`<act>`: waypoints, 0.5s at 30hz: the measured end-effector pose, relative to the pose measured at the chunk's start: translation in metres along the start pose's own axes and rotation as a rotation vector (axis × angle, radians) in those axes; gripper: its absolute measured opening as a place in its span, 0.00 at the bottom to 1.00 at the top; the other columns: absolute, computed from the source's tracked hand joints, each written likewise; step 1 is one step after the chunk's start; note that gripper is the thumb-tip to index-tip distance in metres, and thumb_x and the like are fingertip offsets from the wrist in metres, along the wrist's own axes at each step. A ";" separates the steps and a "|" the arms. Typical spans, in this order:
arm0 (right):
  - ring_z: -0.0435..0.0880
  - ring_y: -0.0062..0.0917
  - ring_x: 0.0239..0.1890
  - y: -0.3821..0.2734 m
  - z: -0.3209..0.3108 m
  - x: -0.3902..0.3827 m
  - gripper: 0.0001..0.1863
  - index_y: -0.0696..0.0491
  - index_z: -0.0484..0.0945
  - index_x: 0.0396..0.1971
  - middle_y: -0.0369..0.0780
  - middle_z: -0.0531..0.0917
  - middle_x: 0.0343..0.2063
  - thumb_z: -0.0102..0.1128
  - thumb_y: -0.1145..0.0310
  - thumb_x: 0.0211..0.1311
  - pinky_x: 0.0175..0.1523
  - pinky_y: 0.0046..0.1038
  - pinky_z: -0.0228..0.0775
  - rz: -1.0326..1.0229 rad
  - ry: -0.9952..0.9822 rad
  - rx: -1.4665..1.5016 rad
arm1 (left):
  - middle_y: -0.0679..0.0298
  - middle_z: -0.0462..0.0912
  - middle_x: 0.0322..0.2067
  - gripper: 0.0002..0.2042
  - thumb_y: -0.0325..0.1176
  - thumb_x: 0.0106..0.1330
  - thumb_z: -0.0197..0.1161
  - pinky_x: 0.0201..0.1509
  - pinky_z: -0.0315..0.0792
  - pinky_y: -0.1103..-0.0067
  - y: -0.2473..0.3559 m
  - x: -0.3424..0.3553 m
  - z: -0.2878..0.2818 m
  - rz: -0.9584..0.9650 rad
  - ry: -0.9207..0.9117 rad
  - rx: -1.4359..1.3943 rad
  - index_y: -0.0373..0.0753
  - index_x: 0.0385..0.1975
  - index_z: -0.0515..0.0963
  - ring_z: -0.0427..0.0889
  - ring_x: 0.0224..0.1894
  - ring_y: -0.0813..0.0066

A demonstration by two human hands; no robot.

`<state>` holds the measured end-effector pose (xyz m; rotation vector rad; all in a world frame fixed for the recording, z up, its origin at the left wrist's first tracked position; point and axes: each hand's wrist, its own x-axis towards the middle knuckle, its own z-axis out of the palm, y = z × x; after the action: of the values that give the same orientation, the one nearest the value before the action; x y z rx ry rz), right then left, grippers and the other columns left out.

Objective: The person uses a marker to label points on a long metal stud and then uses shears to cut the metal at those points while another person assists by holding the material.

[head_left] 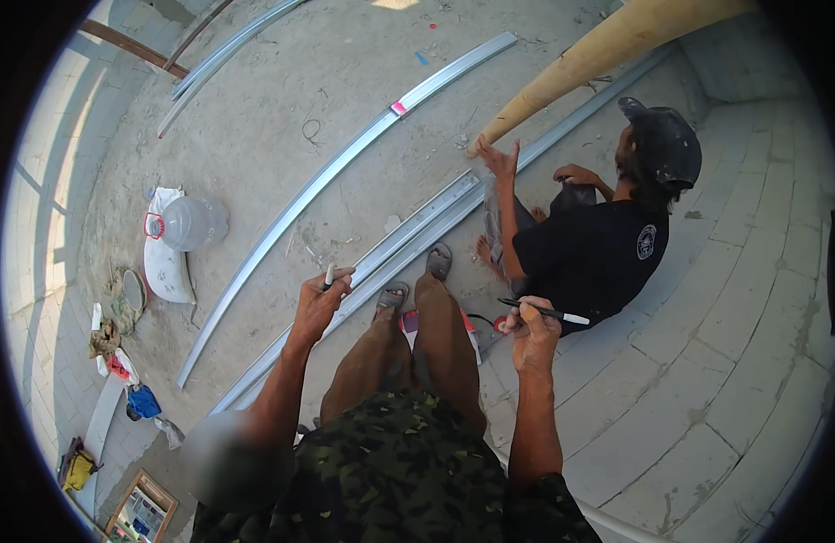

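My right hand (pixel 533 339) is closed on a slim marker (pixel 567 317), black along most of its length with a white end. The marker lies nearly level, its dark tip toward the left. In my left hand (pixel 318 303) the fingers pinch a short whitish piece (pixel 329 273) that stands upright; I cannot make out its kind. Below both hands, long metal channels (pixel 408 244) lie side by side on the floor, running past my sandalled feet. Neither hand touches them.
At right a person in a black shirt (pixel 580 249) and cap crouches beside the channels. A thick bamboo pole (pixel 598 59) slants down near them. Another metal channel (pixel 295 204) lies farther left. A clear water jug (pixel 195 223) rests by a white sack (pixel 168 271). A block wall (pixel 707 344) stands right.
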<state>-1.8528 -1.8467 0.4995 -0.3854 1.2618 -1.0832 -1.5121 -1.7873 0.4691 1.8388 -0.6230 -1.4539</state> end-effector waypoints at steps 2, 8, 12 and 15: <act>0.77 0.22 0.23 0.002 0.001 -0.002 0.04 0.59 0.76 0.34 0.39 0.77 0.23 0.58 0.76 0.59 0.28 0.24 0.70 -0.054 -0.009 -0.100 | 0.71 0.75 0.24 0.15 0.33 0.65 0.55 0.26 0.61 0.85 -0.014 -0.008 -0.014 -0.027 0.042 0.016 0.32 0.46 0.81 0.65 0.23 0.87; 0.77 0.19 0.23 0.002 0.005 0.017 0.05 0.59 0.77 0.34 0.37 0.77 0.22 0.59 0.76 0.58 0.30 0.22 0.69 -0.062 -0.095 -0.343 | 0.70 0.75 0.23 0.15 0.34 0.65 0.56 0.26 0.61 0.84 -0.044 -0.026 -0.024 -0.127 0.171 0.036 0.31 0.45 0.81 0.65 0.22 0.86; 0.77 0.18 0.24 -0.009 -0.001 0.047 0.05 0.59 0.77 0.34 0.36 0.78 0.22 0.60 0.76 0.59 0.30 0.21 0.69 -0.041 -0.174 -0.476 | 0.69 0.75 0.23 0.15 0.35 0.66 0.58 0.25 0.60 0.84 -0.047 -0.031 -0.003 -0.129 0.286 0.068 0.31 0.45 0.81 0.64 0.21 0.86; 0.76 0.16 0.24 -0.018 -0.004 0.070 0.06 0.59 0.78 0.35 0.35 0.78 0.22 0.60 0.75 0.59 0.30 0.20 0.67 -0.095 -0.306 -0.662 | 0.70 0.76 0.22 0.16 0.36 0.65 0.58 0.22 0.58 0.84 -0.060 -0.036 0.020 -0.170 0.345 -0.004 0.30 0.46 0.80 0.63 0.20 0.87</act>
<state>-1.8698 -1.9108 0.4717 -1.0781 1.3070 -0.6238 -1.5436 -1.7271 0.4438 2.1163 -0.2993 -1.1965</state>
